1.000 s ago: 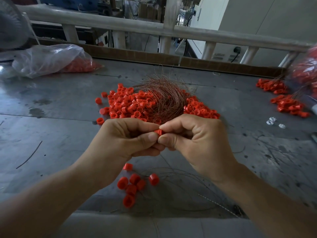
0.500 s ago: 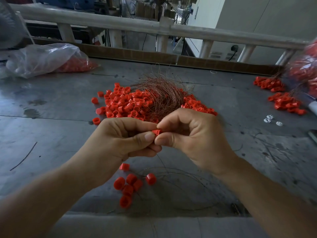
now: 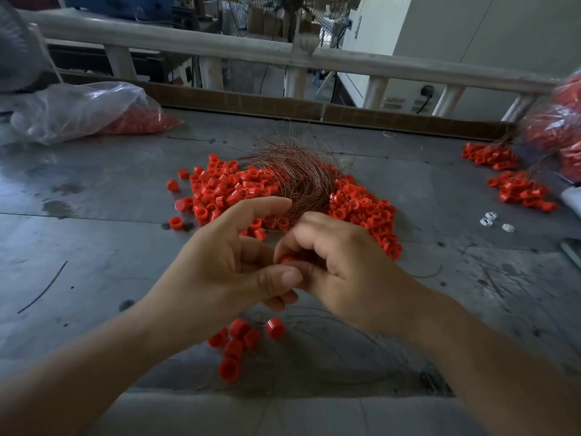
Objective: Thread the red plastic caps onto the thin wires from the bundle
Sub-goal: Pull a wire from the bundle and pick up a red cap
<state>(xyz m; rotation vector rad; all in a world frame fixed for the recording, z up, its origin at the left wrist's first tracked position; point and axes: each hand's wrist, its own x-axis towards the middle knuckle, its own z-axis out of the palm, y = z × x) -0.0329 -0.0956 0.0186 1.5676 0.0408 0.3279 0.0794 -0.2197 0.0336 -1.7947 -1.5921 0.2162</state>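
The near lip of the metal table (image 3: pixel 283 413) runs across the bottom of the view, and both forearms cross it. Just beyond the lip, a small group of red caps (image 3: pixel 239 344) lies beside looped thin wires (image 3: pixel 345 347), directly under the hands. The right hand (image 3: pixel 345 269) pinches one red cap (image 3: pixel 287 259) between thumb and curled forefinger, above the table. The left hand (image 3: pixel 220 272) sets its thumb against the right hand's fingers just below that cap, with its forefinger raised and nearly straight and its other fingers curled under; whether it grips a wire cannot be determined. Bare table surface extends left of the hands, where a short loose wire (image 3: pixel 44 286) lies, and right as far as some white pieces (image 3: pixel 490 220). Behind the hands, the main pile of red caps (image 3: pixel 226 190) lies under and around the coppery wire bundle (image 3: pixel 301 180); the hands hide its near edge. Further clusters of caps (image 3: pixel 515 190) lie near the right edge, beside a red-filled bag (image 3: pixel 562 133) that is blurred and cut off by the frame. At far left, a clear plastic bag (image 3: pixel 78 111) holds more caps. A cardboard strip (image 3: pixel 251 100) lines the far table edge below a pale railing (image 3: pixel 188 39). Any wire at the pinched cap is too fine to make out.
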